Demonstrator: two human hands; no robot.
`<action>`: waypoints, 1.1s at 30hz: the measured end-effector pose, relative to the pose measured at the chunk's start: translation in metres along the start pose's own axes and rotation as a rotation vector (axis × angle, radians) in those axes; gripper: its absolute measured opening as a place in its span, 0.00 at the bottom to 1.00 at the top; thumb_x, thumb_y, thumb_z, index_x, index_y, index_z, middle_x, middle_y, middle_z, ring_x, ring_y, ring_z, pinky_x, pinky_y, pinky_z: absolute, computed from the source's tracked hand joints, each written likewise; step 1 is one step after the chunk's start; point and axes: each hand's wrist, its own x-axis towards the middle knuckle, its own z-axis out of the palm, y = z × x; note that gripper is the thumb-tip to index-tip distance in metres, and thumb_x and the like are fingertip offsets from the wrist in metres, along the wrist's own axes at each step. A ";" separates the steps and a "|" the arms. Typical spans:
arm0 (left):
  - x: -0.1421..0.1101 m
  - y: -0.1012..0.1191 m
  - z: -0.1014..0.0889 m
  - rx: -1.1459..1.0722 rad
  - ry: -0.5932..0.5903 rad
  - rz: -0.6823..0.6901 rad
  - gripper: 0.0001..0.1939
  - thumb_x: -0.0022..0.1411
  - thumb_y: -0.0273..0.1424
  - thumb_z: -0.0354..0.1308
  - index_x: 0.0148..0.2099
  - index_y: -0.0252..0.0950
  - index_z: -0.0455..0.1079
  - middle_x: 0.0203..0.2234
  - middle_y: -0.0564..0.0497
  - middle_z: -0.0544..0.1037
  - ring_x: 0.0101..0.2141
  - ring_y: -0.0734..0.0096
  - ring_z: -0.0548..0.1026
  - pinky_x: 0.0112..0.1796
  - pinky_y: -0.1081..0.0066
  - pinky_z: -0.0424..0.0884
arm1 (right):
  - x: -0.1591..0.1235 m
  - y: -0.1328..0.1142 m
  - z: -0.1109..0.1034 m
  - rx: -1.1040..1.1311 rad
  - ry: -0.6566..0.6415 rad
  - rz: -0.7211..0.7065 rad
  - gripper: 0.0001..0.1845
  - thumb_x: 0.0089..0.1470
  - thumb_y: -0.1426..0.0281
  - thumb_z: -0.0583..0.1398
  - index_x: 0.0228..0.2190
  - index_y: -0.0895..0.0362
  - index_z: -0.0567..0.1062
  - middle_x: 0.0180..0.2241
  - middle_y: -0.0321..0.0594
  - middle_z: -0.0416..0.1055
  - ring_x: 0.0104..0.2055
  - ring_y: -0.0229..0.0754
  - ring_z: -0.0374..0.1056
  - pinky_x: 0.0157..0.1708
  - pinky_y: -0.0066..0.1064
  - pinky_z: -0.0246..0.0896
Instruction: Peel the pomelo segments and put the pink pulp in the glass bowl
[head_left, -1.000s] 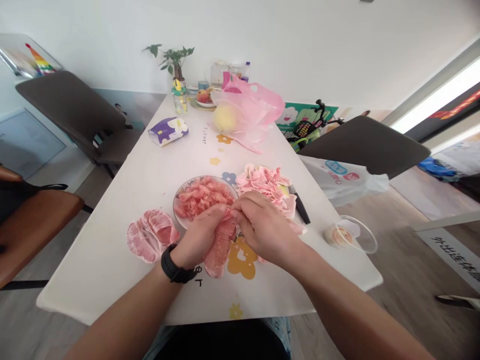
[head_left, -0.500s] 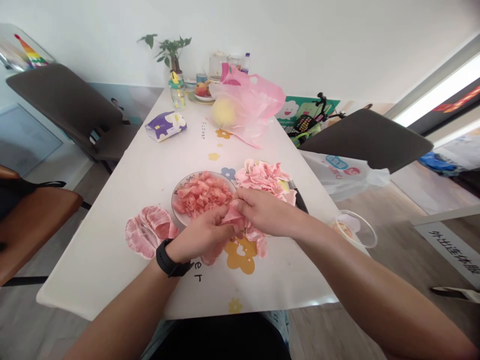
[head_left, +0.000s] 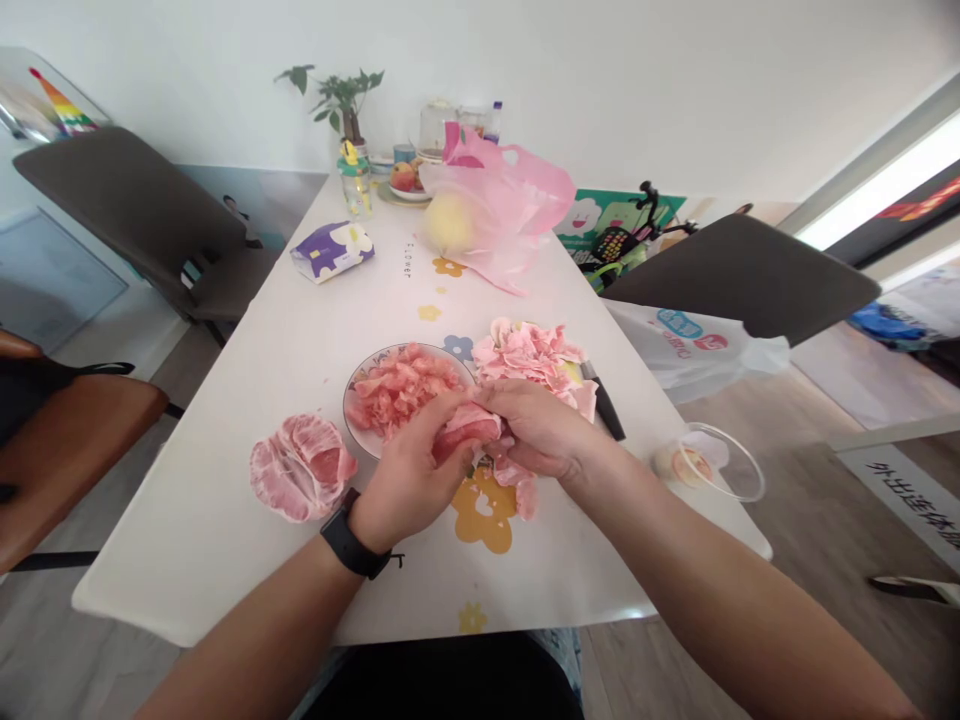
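Over the table's (head_left: 225, 540) near half, I have my left hand (head_left: 409, 470) curled closed around a citrus segment (head_left: 469, 428), my right hand (head_left: 536, 425) pinching its end | pulp-filled plate (head_left: 352, 430) just beyond | peel pile (head_left: 529, 355), black-handled knife (head_left: 604, 400) rightward | peeled fruit chunk (head_left: 300, 468) left | pink bag (head_left: 510, 190) farther back
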 end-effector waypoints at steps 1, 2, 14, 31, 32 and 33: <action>0.000 0.000 0.000 0.000 0.003 0.017 0.18 0.71 0.33 0.60 0.62 0.43 0.69 0.60 0.44 0.78 0.61 0.56 0.75 0.61 0.59 0.69 | 0.000 0.000 0.000 0.023 -0.001 -0.002 0.25 0.48 0.54 0.73 0.23 0.54 0.67 0.17 0.29 0.61 0.19 0.31 0.51 0.19 0.27 0.45; 0.000 0.000 0.000 -0.013 0.013 0.016 0.18 0.71 0.33 0.60 0.61 0.43 0.69 0.59 0.44 0.78 0.60 0.57 0.76 0.61 0.59 0.70 | -0.001 0.000 0.000 0.046 0.001 -0.005 0.24 0.49 0.54 0.73 0.24 0.55 0.69 0.18 0.30 0.63 0.19 0.31 0.52 0.19 0.26 0.47; 0.007 0.007 -0.002 -0.363 0.028 -0.403 0.21 0.65 0.39 0.66 0.57 0.41 0.68 0.33 0.53 0.81 0.26 0.73 0.74 0.28 0.72 0.69 | -0.026 0.001 -0.011 -0.390 0.020 -0.104 0.16 0.58 0.54 0.70 0.40 0.53 0.82 0.29 0.36 0.77 0.26 0.38 0.70 0.23 0.29 0.64; 0.006 0.009 0.001 -0.609 0.049 -0.441 0.22 0.65 0.47 0.68 0.54 0.41 0.74 0.26 0.55 0.79 0.21 0.74 0.74 0.24 0.74 0.71 | -0.037 0.021 0.014 -0.901 0.453 -0.619 0.07 0.59 0.72 0.60 0.30 0.53 0.77 0.27 0.36 0.77 0.30 0.41 0.71 0.32 0.33 0.65; 0.006 0.009 0.001 -0.614 0.044 -0.437 0.21 0.65 0.47 0.68 0.53 0.40 0.75 0.27 0.55 0.79 0.23 0.73 0.75 0.26 0.73 0.73 | -0.037 0.022 0.014 -0.887 0.467 -0.625 0.06 0.58 0.72 0.60 0.29 0.53 0.76 0.27 0.36 0.76 0.31 0.41 0.71 0.32 0.33 0.65; 0.006 0.009 0.001 -0.624 0.034 -0.432 0.19 0.65 0.46 0.68 0.52 0.40 0.75 0.27 0.55 0.79 0.25 0.72 0.76 0.28 0.72 0.74 | -0.036 0.021 0.014 -0.858 0.473 -0.620 0.05 0.57 0.73 0.60 0.29 0.53 0.75 0.28 0.36 0.76 0.31 0.41 0.71 0.32 0.33 0.65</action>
